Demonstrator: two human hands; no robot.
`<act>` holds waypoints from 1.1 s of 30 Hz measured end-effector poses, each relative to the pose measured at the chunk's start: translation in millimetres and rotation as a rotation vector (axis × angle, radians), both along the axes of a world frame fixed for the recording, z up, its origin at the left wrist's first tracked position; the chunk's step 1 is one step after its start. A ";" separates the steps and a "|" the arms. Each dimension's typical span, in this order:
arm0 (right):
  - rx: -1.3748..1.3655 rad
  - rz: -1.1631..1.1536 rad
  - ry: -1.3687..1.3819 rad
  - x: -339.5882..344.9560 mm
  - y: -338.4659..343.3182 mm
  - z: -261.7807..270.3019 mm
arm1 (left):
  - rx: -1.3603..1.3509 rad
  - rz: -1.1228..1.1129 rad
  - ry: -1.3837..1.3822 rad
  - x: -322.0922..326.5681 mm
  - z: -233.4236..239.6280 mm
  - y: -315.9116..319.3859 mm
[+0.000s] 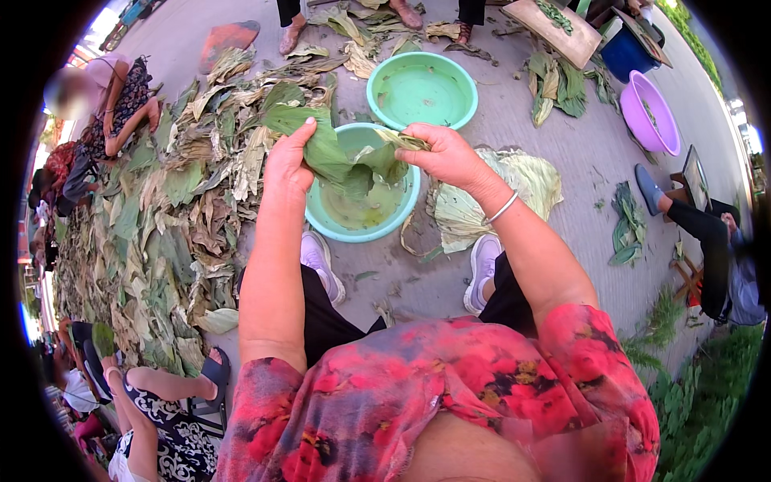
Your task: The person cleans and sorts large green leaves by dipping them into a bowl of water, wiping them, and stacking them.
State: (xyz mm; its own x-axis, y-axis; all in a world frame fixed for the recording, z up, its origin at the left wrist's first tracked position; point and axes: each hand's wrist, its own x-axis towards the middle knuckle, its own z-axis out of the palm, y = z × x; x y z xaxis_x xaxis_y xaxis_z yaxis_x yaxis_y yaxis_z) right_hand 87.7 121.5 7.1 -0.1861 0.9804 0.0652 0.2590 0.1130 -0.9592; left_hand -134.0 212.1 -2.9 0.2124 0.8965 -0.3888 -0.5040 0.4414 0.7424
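Note:
Between my two hands a large green leaf is stretched over a pale green plastic basin. My left hand pinches its left side, thumb on top. My right hand grips a folded, yellowish part of it on the right. Shallow, cloudy water shows in the basin below, partly covered by the leaf. Just beyond stands a second green basin holding water with a few scraps. A pale, flattened leaf lies on the ground beside the near basin, below my right forearm.
A wide heap of dry and green leaves covers the ground at left. At right stand a purple basin, a blue bucket and a wooden board. Seated people surround the area; one foot is at right. Loose leaves lie there.

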 end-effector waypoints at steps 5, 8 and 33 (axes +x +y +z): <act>-0.072 -0.173 0.297 25.3 3.5 14.2 | -0.050 0.168 -0.009 -17.4 -6.0 11.7; -0.030 -0.319 0.445 52.5 11.9 10.8 | -0.061 0.209 -0.020 -19.5 -0.2 12.7; -0.409 -0.073 0.489 -20.4 4.6 4.3 | 0.245 -0.426 0.127 37.3 5.4 -45.8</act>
State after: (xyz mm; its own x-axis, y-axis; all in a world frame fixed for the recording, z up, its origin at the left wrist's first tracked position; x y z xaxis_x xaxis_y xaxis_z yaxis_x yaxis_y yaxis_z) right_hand 67.4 126.1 11.5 -0.1616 0.9530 -0.2564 -0.2263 -0.2887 -0.9303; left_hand -96.7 166.3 2.4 0.5441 0.8085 -0.2241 -0.2161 0.3932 0.8937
